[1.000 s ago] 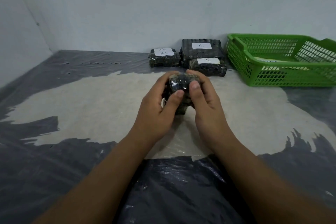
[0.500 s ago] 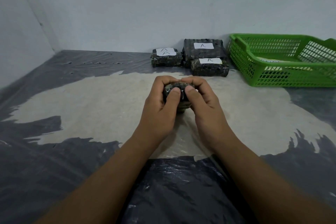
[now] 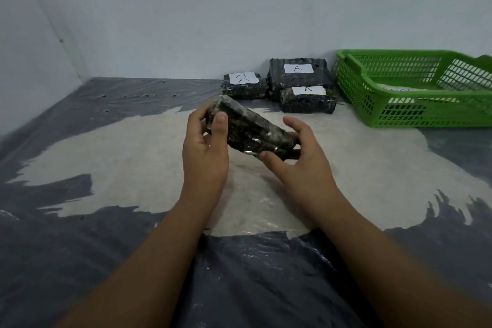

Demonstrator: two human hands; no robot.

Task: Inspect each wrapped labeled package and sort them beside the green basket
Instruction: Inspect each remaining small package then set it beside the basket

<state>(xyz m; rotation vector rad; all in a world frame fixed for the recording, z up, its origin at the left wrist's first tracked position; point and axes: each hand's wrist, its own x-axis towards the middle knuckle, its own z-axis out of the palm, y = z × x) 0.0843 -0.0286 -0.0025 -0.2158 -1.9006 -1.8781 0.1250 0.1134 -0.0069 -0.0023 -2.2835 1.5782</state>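
**A:** Entry, head view. Status of the hands?

**B:** Both hands grip one dark wrapped package (image 3: 249,132), raised above the plastic-covered surface (image 3: 133,168). Left hand (image 3: 206,152) wraps the package's far upper end, thumb across the near face. Right hand (image 3: 300,157) cups the lower near end, fingers spread, thumb under the edge. Package is tilted, running from upper left down to lower right.

**A:** Label on it?

**B:** None on the faces shown; cannot tell about the hidden sides.

**A:** Other packages?

**B:** Three against the back wall, just left of the green basket (image 3: 415,112). Left package (image 3: 245,86) carries a white label with two A marks. Large package (image 3: 299,73) stands behind, labelled A. Small front package (image 3: 307,100) rests against the large one, labelled A. The left package sits just beside the large one; contact unclear.

**A:** Basket contents?

**B:** Something pale and flat inside; detail unreadable through the mesh.
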